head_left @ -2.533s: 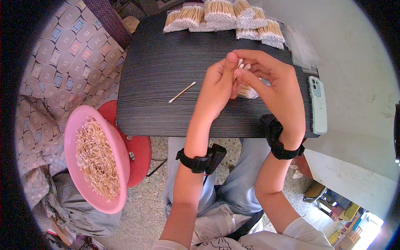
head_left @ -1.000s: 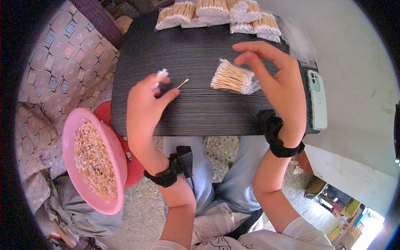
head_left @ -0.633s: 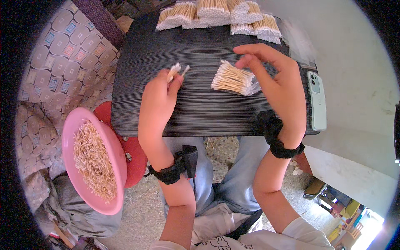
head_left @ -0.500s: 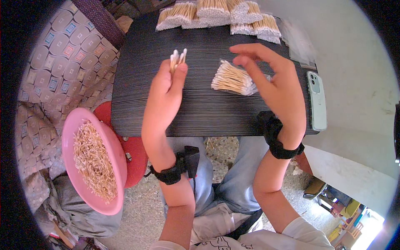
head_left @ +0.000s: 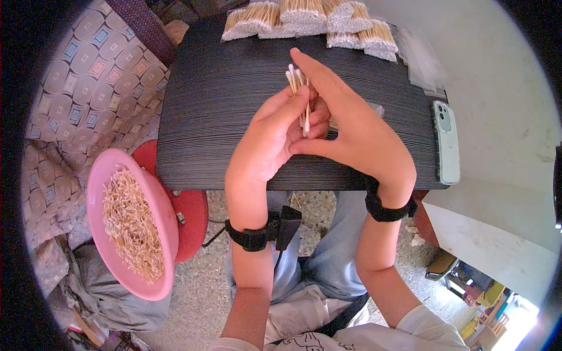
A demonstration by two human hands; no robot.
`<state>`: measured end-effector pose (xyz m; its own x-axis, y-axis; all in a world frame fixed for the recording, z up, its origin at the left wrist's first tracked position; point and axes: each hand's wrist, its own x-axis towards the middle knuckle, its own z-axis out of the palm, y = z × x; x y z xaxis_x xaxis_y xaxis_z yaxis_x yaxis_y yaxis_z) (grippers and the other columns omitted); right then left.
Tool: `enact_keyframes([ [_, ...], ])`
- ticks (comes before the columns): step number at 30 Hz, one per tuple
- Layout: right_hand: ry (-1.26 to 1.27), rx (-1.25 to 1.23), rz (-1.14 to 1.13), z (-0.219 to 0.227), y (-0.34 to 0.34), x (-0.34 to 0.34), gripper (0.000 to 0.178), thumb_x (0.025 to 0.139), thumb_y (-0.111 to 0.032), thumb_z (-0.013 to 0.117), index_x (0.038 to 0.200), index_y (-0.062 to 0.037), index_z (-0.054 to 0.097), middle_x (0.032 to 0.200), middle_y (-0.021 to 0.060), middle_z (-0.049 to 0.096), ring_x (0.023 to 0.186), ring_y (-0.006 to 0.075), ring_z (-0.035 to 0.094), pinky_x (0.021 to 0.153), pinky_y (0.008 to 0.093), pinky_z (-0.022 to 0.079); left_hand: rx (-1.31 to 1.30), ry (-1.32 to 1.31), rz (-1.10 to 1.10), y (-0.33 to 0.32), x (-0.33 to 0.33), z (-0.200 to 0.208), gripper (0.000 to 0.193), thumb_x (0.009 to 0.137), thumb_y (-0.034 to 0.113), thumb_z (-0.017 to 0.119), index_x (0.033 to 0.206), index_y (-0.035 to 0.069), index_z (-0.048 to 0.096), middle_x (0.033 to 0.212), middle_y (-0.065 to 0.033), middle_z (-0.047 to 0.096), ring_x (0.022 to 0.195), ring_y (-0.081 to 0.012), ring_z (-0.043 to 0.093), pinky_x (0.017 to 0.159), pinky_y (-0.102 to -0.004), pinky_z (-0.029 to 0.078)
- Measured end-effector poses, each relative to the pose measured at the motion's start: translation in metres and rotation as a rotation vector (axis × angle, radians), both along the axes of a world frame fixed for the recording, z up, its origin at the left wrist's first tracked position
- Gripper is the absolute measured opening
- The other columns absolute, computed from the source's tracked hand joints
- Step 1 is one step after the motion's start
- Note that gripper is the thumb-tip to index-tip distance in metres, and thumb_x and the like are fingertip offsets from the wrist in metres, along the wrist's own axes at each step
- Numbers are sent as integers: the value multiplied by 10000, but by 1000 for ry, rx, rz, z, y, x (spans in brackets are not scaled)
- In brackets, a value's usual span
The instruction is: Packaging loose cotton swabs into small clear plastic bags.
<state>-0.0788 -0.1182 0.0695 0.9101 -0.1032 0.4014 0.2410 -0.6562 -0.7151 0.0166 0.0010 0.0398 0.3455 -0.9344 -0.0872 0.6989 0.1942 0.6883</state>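
Observation:
Several cotton swabs (head_left: 295, 82) with white tips and pale wooden sticks stand bunched in my left hand (head_left: 269, 126), pinched between thumb and fingers above the table's middle. Close against them on the right is my right hand (head_left: 360, 131), its fingers stretched out and its thumb apart, cupped beside the left fingers. Whether it touches the swabs is hard to make out. Under and behind my right hand lies a clear plastic bag (head_left: 378, 109) of swabs on the table, mostly hidden.
Filled bags of swabs (head_left: 301, 13) are piled along the far edge of the dark table (head_left: 205, 105). Flat clear bags (head_left: 422, 64) and a pale phone (head_left: 446, 143) lie at the right. A pink basin (head_left: 167, 251) of loose swabs rests by a red stool (head_left: 193, 222) at left.
My left hand has moved right with the swabs, and my right hand has moved left to meet it. The bag of swabs on the table is now mostly covered.

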Motion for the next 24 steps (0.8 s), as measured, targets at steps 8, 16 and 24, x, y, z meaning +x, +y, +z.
enact_keyframes([
  [8,120,159,-10,1,1,-1,925,644,-28,775,1442,-114,314,1219,114,542,851,166,536,764,279,481,-77,47,-85,1,7,-3,257,977,296,458,1022,46,494,748,-1,466,651,-136,505,603,-253,456],
  [16,135,115,35,-7,-8,-6,852,671,-40,717,1411,-9,294,1454,214,306,1092,330,541,842,331,500,-73,151,18,-10,2,-4,173,983,220,445,982,49,471,676,24,434,604,-135,512,529,-253,446],
  [24,40,-60,13,-3,-12,-5,819,684,-56,720,1402,-27,327,1460,212,299,1234,336,452,939,333,445,-81,118,-11,-11,1,1,174,979,230,455,940,61,474,657,39,420,567,-113,482,540,-242,446],
])
